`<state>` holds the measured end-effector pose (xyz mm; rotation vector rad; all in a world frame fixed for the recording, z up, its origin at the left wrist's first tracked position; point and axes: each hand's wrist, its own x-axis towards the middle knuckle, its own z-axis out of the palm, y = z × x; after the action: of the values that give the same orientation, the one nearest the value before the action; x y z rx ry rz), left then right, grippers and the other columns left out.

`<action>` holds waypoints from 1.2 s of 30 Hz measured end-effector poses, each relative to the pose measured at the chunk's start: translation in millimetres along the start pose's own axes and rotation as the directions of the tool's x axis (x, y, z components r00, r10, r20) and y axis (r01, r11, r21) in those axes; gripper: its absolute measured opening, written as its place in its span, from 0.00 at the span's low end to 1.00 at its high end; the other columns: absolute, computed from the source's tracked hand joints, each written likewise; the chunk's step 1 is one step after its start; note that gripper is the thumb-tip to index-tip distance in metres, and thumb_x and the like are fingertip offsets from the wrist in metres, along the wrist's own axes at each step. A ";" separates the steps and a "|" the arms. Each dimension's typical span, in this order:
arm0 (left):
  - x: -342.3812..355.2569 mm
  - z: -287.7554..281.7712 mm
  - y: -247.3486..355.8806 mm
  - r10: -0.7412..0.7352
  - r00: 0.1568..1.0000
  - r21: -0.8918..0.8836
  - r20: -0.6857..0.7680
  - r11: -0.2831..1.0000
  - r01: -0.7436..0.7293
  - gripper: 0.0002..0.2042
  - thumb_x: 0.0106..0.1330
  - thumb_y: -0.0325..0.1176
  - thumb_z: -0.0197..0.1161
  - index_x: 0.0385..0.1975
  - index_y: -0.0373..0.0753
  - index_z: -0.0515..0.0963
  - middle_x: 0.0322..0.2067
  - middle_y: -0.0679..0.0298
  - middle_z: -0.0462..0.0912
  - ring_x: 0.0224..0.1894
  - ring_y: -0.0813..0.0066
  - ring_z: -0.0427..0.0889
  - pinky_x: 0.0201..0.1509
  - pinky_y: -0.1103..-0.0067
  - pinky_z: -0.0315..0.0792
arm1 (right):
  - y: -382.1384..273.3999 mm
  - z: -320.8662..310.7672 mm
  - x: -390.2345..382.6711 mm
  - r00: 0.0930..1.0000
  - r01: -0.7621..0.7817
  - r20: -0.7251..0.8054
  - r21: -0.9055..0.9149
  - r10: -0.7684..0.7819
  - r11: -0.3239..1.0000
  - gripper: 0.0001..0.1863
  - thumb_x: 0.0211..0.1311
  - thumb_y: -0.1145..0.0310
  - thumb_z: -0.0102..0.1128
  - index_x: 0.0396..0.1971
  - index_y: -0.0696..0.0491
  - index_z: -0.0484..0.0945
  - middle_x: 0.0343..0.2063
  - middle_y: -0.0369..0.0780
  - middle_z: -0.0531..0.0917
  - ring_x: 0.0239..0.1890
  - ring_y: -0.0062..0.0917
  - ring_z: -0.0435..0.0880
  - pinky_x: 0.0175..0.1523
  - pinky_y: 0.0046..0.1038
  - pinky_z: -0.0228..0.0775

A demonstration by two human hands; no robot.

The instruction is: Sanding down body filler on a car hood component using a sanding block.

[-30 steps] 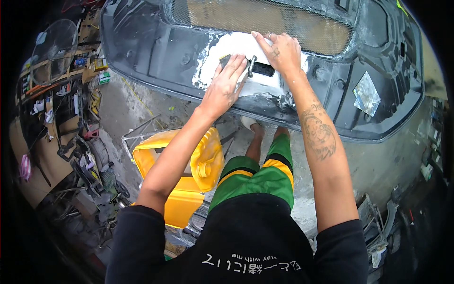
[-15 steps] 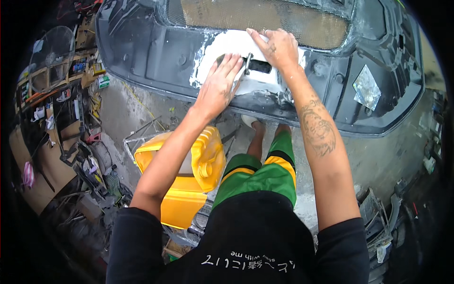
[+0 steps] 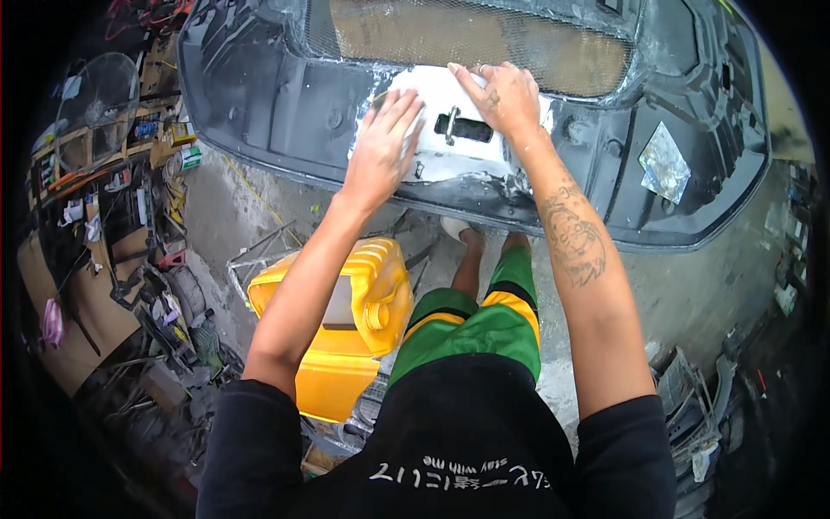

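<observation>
A large dark moulded vehicle panel (image 3: 259,117) stretches across the top. A smooth white patch (image 3: 432,82) covers its near middle, around a dark slot (image 3: 471,130) crossed by a small metal loop (image 3: 450,125). My left hand (image 3: 380,147) lies over the patch's left side, its fingers straight and close together. The edge of a dark flat piece (image 3: 379,100) shows beside those fingers; most of it is hidden beneath them. My right hand (image 3: 506,99) rests at the patch's far right edge, thumb apart from the fingers, whose tips bend over near the mesh (image 3: 484,43).
A cut yellow jerrycan (image 3: 380,285) sits on a metal frame by my left leg. A shiny diamond-shaped sheet (image 3: 665,163) lies on the panel's right side. Cluttered shelves (image 3: 130,147) line the left; scrap parts (image 3: 692,406) lie at lower right.
My left hand has slid left and slightly up, away from the slot, with the dark piece moving along. My right hand stays at the far edge. The view has shifted slightly.
</observation>
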<state>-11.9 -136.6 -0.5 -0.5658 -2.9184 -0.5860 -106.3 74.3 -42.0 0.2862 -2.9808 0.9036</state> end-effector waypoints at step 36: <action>11.5 -15.7 -19.3 0.377 0.873 -0.257 0.309 0.917 -0.305 0.20 0.72 0.22 0.57 0.63 0.38 0.75 0.69 0.59 0.73 0.76 0.56 0.64 0.74 0.59 0.61 | 6.2 -2.6 1.0 0.999 -0.022 -0.033 -0.002 0.022 1.000 0.33 0.68 0.35 0.54 0.35 0.53 0.92 0.30 0.48 0.89 0.41 0.41 0.87 0.55 0.44 0.72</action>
<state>-29.4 -155.4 9.2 -1.3119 -2.9731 -0.8050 -108.5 80.6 -43.2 0.2365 -2.9606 0.8973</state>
